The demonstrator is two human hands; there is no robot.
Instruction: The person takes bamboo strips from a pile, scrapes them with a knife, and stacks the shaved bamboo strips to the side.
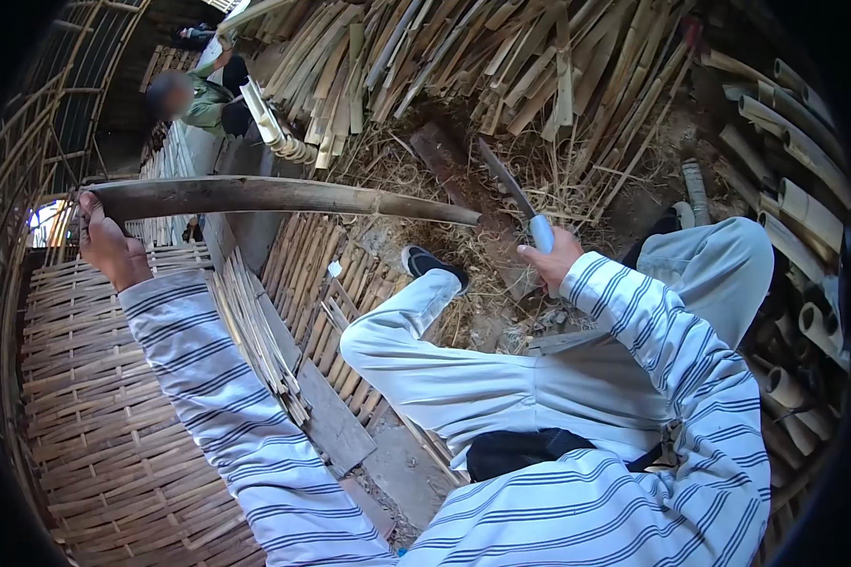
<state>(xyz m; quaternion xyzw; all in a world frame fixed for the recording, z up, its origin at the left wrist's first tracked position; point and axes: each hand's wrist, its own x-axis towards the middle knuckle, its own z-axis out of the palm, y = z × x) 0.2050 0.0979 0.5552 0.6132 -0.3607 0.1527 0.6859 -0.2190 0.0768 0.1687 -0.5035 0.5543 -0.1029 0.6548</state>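
Two grips, both closed on something. Your left grip (115, 248), at 9 o'clock, is wrapped on the near end of a long bamboo piece (284, 197); this piece runs across toward 1 o'clock, bowed slightly, its free end over a brown board (440, 156). Contact between that end and the board: cannot tell. Your right grip (556, 260), between 2 and 3 o'clock, is closed around the pale blue handle of a knife (508, 182), blade pointing toward 11 o'clock, apart from the bamboo piece and just beside its free end. Pale shavings (569, 196) litter the ground about the board. Noted at 12 to 1 o'clock: a heap of split strips (501, 57), lying at mixed angles. At 3 o'clock, bamboo tubes (808, 227) are stacked at the edge of view. At 8 o'clock, below your left grip, lies a woven bamboo panel (123, 425). Another person (203, 111) in a green top is at 10 o'clock, well apart from you, near the strips.
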